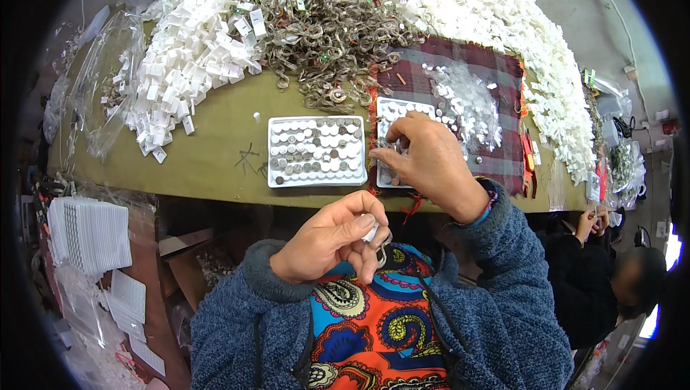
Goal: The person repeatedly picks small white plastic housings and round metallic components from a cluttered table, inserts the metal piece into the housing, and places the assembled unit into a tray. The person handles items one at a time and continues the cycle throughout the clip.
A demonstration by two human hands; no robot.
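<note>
Above my lap, my left hand (334, 238) is closed on a small white plastic piece (371, 233). A thin clear wire loop (385, 248) hangs from the same fingers. My right hand (435, 164) reaches over the right white tray (385, 106), its thumb and fingers bent down among small round pieces. Whatever its fingertips grip is hidden. To the left of that hand lies another white tray (277, 183), filled with rows of white and grey round pieces (316, 147).
A heap of coiled wires (323, 24) and piles of white plastic pieces (187, 52) cover the far table. Loose white bits (467, 103) lie on a plaid cloth (496, 67), near red-handled pliers (530, 164). Stacked white trays (90, 235) stand at left. Another person's hands (591, 223) work at right.
</note>
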